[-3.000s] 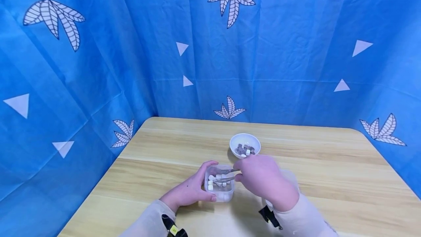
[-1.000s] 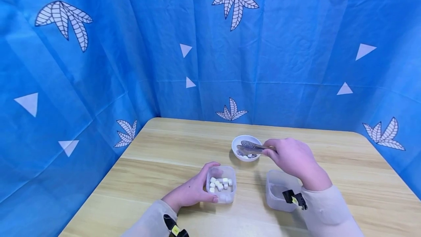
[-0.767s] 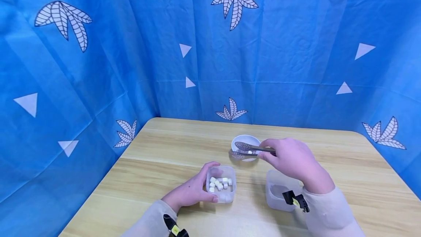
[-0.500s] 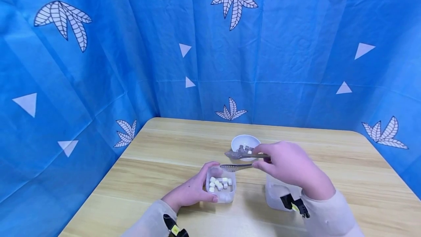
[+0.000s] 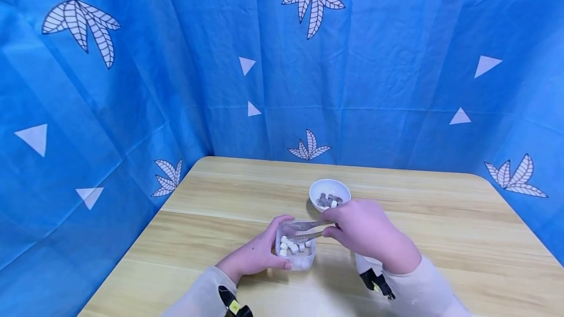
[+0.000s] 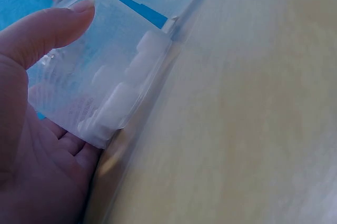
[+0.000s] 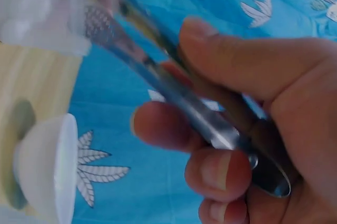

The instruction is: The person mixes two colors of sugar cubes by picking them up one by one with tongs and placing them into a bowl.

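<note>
My left hand (image 5: pixel 257 253) grips a clear plastic container (image 5: pixel 300 263) standing on the table, thumb on its near side and fingers round the far side. Several white cube-like pieces, resembling marshmallows (image 5: pixel 293 247), lie inside. My right hand (image 5: pixel 363 231) holds metal tongs (image 7: pixel 174 89) with perforated tips. Their arms are spread apart and the tips reach over the container's opening, with no piece seen between them. Behind it stands a white bowl (image 5: pixel 329 185) holding several grey-brown cubes (image 5: pixel 323 200) and a few white ones.
A second clear container (image 5: pixel 364 261) stands at the right, mostly covered by my right wrist. The wooden table (image 5: pixel 462 219) ends at a blue patterned curtain (image 5: pixel 379 72) at the back and sides.
The tongs went from over the left container to the bowl, then came back left and nearer over that container, their arms spreading on the way. My left hand has stayed on the container.
</note>
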Demonstrator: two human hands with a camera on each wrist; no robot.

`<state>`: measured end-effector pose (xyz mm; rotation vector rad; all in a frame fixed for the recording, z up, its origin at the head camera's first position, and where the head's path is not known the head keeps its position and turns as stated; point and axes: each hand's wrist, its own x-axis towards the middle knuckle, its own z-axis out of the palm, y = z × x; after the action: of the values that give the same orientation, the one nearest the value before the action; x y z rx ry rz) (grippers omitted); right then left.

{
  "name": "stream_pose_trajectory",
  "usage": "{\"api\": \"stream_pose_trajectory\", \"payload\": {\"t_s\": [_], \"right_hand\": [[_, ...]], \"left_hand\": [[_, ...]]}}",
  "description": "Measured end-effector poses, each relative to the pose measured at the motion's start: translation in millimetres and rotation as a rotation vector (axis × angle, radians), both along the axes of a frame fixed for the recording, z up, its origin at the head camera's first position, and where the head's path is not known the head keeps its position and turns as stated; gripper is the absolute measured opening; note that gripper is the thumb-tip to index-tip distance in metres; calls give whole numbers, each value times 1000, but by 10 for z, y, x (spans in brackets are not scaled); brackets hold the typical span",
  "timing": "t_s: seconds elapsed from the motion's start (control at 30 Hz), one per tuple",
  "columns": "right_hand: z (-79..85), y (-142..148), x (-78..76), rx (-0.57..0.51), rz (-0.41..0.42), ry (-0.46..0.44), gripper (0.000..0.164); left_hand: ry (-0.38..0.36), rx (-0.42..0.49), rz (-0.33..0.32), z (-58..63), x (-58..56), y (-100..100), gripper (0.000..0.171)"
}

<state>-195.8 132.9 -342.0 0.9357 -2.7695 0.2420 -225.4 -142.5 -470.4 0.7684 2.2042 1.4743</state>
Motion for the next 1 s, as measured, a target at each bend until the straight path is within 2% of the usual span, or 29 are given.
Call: {"api": "stream_pose_trajectory", "payload": {"t_s": [0.13,0.3,0.53,0.67,0.83,1.0], "right_hand": [[-80,-95,-18,33,-35,-13,11],[-116,-137,-22,27,-24,-4,10],[-53,-28,-27,-26,38,15,6],[26,95,-44,-94,65,42,11],[101,320,-129,-129,-14,70,14],[88,570,-257,-126,-159,21,12]], "left_hand": [[-12,2,4,9,8,4,102],[-13,5,-1,38,14,12,102],[-19,11,-7,44,25,24,101],[1,-32,29,42,42,26,102],[27,-61,43,33,36,26,99],[21,-55,44,29,42,33,100]]}}
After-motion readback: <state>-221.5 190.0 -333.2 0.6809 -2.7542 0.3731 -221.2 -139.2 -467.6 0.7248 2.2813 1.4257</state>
